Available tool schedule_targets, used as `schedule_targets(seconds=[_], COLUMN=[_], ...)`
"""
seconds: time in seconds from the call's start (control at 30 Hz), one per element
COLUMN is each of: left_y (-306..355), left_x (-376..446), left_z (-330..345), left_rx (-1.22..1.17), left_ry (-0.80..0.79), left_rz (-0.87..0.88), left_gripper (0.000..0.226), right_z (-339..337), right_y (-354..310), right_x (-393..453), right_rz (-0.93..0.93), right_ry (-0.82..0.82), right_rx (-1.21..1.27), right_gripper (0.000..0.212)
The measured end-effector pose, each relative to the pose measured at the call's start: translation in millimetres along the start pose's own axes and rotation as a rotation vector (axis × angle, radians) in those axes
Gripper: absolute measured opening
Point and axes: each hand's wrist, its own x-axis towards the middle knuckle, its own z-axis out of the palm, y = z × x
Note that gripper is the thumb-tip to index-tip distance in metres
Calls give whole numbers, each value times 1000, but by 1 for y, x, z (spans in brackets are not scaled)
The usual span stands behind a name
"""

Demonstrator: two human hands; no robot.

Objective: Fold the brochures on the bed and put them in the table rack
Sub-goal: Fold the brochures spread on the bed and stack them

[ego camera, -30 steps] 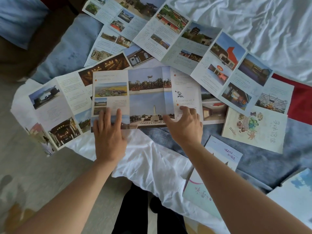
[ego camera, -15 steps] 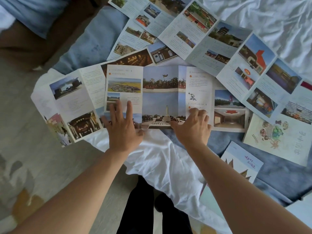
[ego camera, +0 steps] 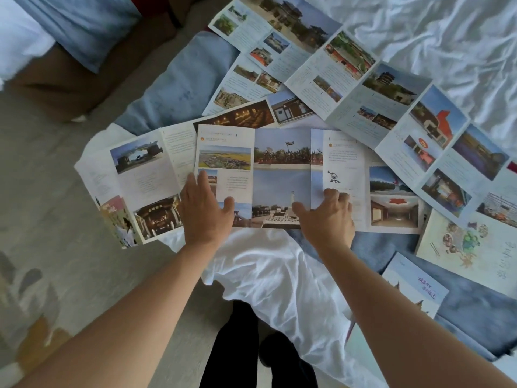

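An unfolded photo brochure (ego camera: 279, 169) lies spread across the bed's near edge, over other open brochures. My left hand (ego camera: 205, 210) rests flat on its left panel with straight fingers. My right hand (ego camera: 327, 217) presses on the lower part of its right panel, fingers bent at the knuckles over the paper, thumb stretched left. A long brochure (ego camera: 391, 102) runs diagonally behind it to the right. Another open brochure (ego camera: 140, 180) hangs over the bed's left corner. No table rack is in view.
Folded booklets lie at the right: a cream one with drawings (ego camera: 470, 247) and a pale blue one (ego camera: 414, 292). A blue blanket (ego camera: 179, 85) and white sheet (ego camera: 279, 275) cover the bed. A brown seat with blue cushion (ego camera: 84, 37) stands at the upper left. Floor lies below left.
The camera view has shifted, so the bed's contents sit further right in frame. My left hand slid a little left on the panel. My right hand stays pressed on the right panel.
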Motion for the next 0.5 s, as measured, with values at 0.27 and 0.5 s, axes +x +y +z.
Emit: schedule_targets(seconds=[0.27, 0.5], left_y=[-2, -5], left_x=[18, 16], left_z=[-11, -7], left_rx=[-273, -246], left_ry=[65, -1], left_rz=[-176, -164], left_gripper=[34, 30], right_z=[14, -7], right_y=[6, 0], right_x=[6, -3], right_rz=[-43, -100], right_ry=[45, 49], right_rx=[84, 205], right_gripper=[40, 29])
